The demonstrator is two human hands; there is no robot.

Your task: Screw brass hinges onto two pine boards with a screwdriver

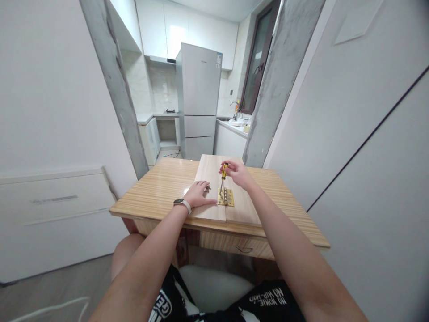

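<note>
My right hand [237, 173] grips the yellow and black handle of a screwdriver [225, 171]. The screwdriver stands nearly upright, its shaft pointing down to the left leaf of a brass-coloured hinge [229, 197]. The hinge lies open across the seam between two pale wooden boards, a left board [204, 213] and a right board [241, 213]. My left hand [197, 195] lies on the left board, thumb stretched toward the hinge and fingers apart. Small dark metal pieces, perhaps screws [208, 188], show by its fingertips. Whether the tip sits in a screw is too small to tell.
The boards lie on a striped wooden table [161, 188] with a drawer [239, 243] at its front. Beyond stand a fridge [201, 85] and a counter with a sink [224, 119]. A white panel [362, 179] is close on the right.
</note>
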